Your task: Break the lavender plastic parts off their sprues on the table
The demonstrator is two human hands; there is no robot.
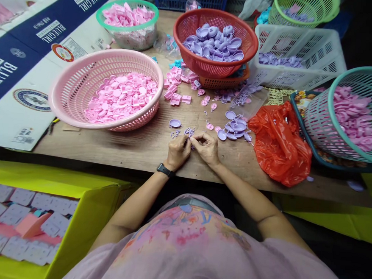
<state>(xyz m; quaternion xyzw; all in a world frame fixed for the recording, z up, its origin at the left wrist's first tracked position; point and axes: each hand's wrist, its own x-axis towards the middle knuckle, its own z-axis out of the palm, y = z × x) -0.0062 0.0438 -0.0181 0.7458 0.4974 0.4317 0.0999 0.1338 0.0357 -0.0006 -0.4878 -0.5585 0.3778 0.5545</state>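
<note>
My left hand (178, 151), with a dark watch at the wrist, is closed near the table's front edge. Close beside it my right hand (206, 148) pinches with thumb and forefinger. Their fingertips almost meet; whatever they hold is hidden or too small to name. Just beyond the fingers lie tiny purple plastic pieces (189, 131). A single purple oval dish-like piece (175, 123) rests past my left hand. To the right of my right hand is a loose pile of similar purple pieces (238, 126), with small pink round pieces (209, 126) nearby.
A pink basket (58, 92) of pink parts stands left, a red basket (214, 15) of purple parts behind. At right are a red plastic bag (279, 150) and a tilted teal basket (321, 123). A printed carton (34, 69) covers the far left; a yellow box (99, 197) stands below.
</note>
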